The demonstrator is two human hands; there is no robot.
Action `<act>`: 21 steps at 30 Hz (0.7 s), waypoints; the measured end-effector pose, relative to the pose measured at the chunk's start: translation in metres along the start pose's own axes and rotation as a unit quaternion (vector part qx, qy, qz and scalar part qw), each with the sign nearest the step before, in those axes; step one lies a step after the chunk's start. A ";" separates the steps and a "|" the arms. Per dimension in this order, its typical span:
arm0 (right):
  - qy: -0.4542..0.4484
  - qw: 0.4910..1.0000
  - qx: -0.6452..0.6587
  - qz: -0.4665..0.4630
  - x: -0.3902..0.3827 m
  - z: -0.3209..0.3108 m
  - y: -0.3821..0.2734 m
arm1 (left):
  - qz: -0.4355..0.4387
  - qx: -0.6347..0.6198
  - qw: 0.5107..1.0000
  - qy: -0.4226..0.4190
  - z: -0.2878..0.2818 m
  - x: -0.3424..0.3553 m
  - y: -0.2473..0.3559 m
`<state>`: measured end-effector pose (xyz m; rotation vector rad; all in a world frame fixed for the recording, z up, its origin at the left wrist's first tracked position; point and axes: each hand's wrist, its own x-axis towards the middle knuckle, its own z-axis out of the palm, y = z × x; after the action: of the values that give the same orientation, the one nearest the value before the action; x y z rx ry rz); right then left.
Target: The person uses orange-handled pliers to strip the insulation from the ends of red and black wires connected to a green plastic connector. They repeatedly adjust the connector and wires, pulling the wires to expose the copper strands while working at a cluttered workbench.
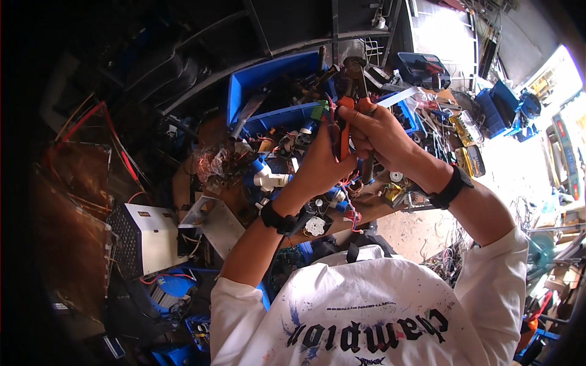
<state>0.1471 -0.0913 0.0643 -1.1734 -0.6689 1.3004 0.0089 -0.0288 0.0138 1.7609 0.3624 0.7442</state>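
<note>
My right hand (387, 133) is closed around a pair of pliers with orange handles (343, 139), whose dark metal head (354, 67) points away from me. My left hand (323, 152) is close against the pliers, fingers closed on thin wires. A small green block (318, 110), perhaps a connector, shows at its fingertips. Red and blue wires (350, 204) hang below the hands to a small red part (352, 216). A dark rod-like end (368, 171) sticks out under my right hand; I cannot tell what it belongs to. Both wrists wear black bands.
A cluttered workbench lies beneath, with a blue bin (235, 91) of tools at the back. White pipe-like fittings (271, 180) and a copper wire tangle (212, 163) lie left of my hands. A perforated metal case (143, 238) stands farther left. Yellow bit sets (469, 160) lie right.
</note>
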 end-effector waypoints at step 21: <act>-0.217 0.954 0.203 -0.033 -0.022 -0.022 -0.012 | -0.063 -0.130 0.990 -0.014 -0.035 -0.001 -0.010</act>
<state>0.1664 -0.1162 0.0730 -0.5289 -0.7031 1.5664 -0.0134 0.0000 0.0102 1.4883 0.3385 0.6464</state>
